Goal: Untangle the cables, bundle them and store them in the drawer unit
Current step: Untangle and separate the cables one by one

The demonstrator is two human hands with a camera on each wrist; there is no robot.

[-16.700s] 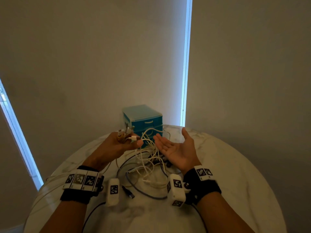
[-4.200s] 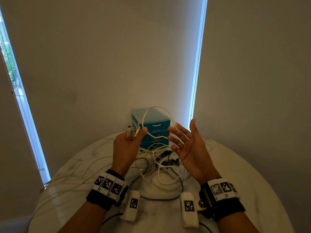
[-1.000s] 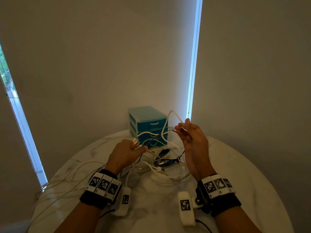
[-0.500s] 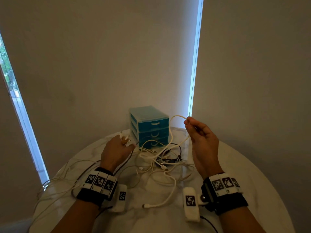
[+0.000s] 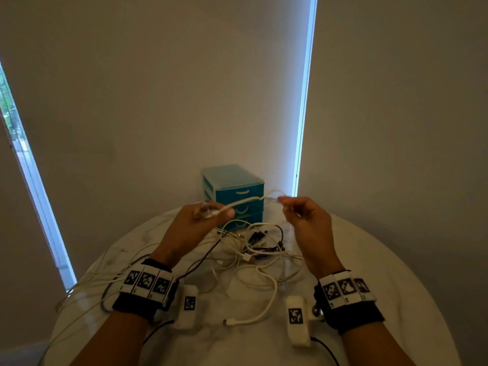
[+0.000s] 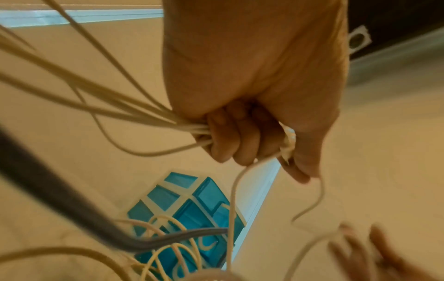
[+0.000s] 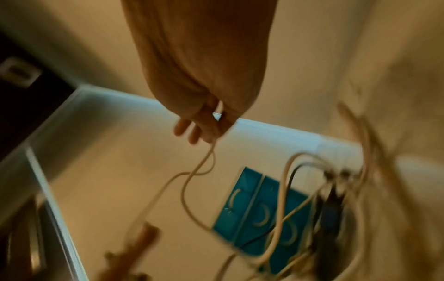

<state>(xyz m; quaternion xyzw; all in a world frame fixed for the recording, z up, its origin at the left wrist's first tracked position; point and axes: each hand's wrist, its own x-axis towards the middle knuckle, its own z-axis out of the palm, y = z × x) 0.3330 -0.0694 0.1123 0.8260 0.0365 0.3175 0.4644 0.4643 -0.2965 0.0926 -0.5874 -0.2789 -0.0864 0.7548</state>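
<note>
Head view shows, nearest me, a loose white plug end [image 5: 228, 322] trailing below both raised hands, then the tangled cables [image 5: 253, 249] heaped under them on the table [image 5: 396, 273]. Left hand [image 5: 196, 224] is fisted round a gathered bunch of cable ends, likely to keep sorted ends apart, while the right hand [image 5: 307, 220] pinches one white cable [image 5: 245, 200] stretched between the grips. Beyond both grips, the drawer unit [image 5: 233, 194] stands shut, nothing stored.
</note>
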